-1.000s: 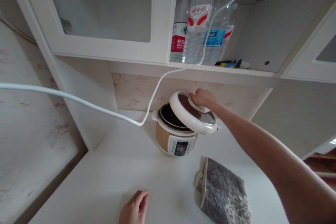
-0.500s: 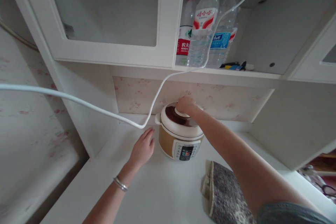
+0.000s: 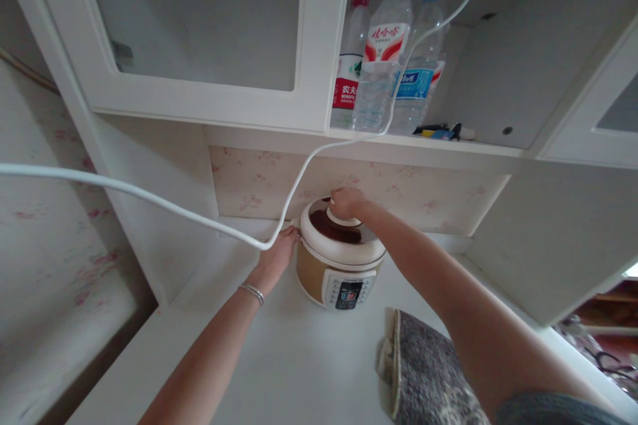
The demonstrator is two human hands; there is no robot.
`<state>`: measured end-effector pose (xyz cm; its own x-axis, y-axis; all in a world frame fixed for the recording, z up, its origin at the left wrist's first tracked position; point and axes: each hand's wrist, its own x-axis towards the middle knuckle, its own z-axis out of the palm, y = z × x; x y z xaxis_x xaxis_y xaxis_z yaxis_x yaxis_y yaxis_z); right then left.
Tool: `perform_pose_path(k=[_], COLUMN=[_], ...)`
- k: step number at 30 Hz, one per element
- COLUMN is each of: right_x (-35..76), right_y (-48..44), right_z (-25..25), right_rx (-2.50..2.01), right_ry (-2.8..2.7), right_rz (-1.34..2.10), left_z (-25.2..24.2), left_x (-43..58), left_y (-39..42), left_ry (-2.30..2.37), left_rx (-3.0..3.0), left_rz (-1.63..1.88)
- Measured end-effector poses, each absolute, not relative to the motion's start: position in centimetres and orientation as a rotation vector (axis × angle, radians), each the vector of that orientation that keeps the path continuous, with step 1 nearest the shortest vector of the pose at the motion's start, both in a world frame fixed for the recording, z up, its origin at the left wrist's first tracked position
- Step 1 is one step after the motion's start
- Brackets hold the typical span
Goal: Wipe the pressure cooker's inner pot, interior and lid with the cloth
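Cooker upright on the counter, lid on top. Your right hand is curled over the knob, gripping it. Your left hand is at the side handle; cannot tell whether its fingers grip. Cloth lies nearby, front right of the cooker.

1 head-worn camera faces forward and down towards the cooker from above the counter.

Cooker on counter, cloth front right
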<state>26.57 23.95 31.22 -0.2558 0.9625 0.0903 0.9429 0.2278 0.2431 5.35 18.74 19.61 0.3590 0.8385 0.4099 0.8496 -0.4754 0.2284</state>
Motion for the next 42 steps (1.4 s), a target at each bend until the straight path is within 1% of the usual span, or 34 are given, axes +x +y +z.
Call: perform_pose_path(k=[12, 17, 25, 31, 34, 37, 40, 42], right_x=[26.2, 27.2, 29.1, 29.0, 29.6, 31.5, 34.7, 37.2], right_y=[25.6, 25.2, 24.7, 23.2, 20.4, 16.8, 13.0, 10.7], right_z=[29.3, 29.5, 30.2, 29.8, 29.6, 28.6, 26.2, 23.9], right_rx=[1.940, 1.794, 1.337, 1.477, 1.468, 1.385, 1.372, 1.486], right_ry=[2.363, 2.476, 2.664, 2.680, 2.820, 2.972, 3.070, 3.107], right_rz=[0.443, 0.479, 0.600, 0.643, 0.705, 0.699, 0.615, 0.541], left_z=[19.7, 19.5, 19.7, 18.9, 18.2, 17.4, 16.6, 16.1], left_x=[5.6, 5.2, 4.8, 5.3, 5.8, 7.2, 10.3, 13.0], left_y=[18.9, 19.6, 20.3, 19.8, 18.1, 14.8, 10.5, 7.2], left_ry=[-1.634, -1.594, -1.551, -1.626, -1.645, -1.545, -1.284, -1.045], left_rx=[-2.582, -2.626, -2.678, -2.596, -2.494, -2.379, -2.557, -2.805], left_rz=[-0.807, -0.891, -0.811, -0.776, -0.778, -0.849, -0.846, -0.802])
